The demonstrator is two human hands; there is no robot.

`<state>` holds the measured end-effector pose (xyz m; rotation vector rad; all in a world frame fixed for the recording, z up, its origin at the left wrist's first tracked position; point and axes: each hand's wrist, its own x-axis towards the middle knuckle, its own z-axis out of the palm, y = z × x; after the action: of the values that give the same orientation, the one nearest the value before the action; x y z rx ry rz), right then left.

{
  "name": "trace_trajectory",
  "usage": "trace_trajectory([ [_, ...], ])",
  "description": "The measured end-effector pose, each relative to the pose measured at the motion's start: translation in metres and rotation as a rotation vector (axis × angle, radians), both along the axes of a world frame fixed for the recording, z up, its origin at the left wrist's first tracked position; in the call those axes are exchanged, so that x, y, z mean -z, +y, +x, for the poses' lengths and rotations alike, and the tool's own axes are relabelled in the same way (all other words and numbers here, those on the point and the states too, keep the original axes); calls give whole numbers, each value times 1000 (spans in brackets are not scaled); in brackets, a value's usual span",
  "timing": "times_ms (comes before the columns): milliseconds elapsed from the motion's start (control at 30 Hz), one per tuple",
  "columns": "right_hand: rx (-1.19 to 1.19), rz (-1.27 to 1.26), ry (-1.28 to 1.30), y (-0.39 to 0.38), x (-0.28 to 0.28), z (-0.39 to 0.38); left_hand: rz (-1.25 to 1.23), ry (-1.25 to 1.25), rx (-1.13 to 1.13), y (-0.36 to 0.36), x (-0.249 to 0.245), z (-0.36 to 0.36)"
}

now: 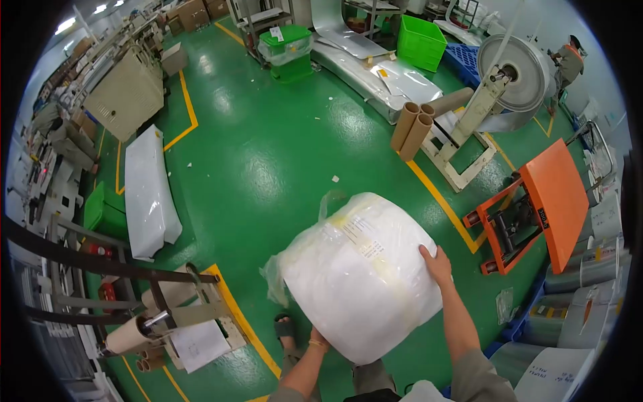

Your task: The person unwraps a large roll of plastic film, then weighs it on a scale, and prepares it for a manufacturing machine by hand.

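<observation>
A large white roll (355,281) wrapped in clear plastic fills the space in front of my legs, with a printed label (362,234) and yellowish tape on its upper face. Loose plastic (273,278) sticks out at its left side. My right hand (437,264) grips the roll's right side, thumb on top and fingers against the wrap. Low on the near left, my left hand (319,340) holds the roll's edge, with its fingers partly hidden beneath. Whether the roll touches the floor cannot be made out.
An orange lift table (552,204) stands to the right, beside wrapped rolls (556,365). Ahead are cardboard tubes (412,130) and a reel stand (475,127). A metal-framed roll holder (181,308) is at left. White sheeting (149,191) lies on the green floor (248,134). People work at both sides.
</observation>
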<state>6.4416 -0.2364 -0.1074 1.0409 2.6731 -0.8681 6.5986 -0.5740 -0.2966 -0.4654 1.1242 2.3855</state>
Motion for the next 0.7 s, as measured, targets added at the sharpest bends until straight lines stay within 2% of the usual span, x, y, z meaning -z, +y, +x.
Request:
trace_trajectory([
  [67,-5,-3,-14,-2,-4,4,417,-498,-154,-3,-40,-16],
  [167,-5,-21,-23,0,-8,8,252,-372,-65,2,-56,-40],
  [200,-8,49,-11,1,0,11,245,-370,-43,0,-50,-48],
  [267,-36,-25,-74,1,-12,11,249,-386,-15,-2,-33,-57],
  [333,-20,14,-50,2,-5,14,259,-394,-11,-3,-16,-58],
  [467,-5,21,-46,3,0,20,275,-376,-32,8,14,-46],
  [600,39,193,-42,-1,14,28,300,-318,-52,11,43,-32],
  [700,65,195,-51,-15,-1,38,310,-265,-74,5,60,-20],
])
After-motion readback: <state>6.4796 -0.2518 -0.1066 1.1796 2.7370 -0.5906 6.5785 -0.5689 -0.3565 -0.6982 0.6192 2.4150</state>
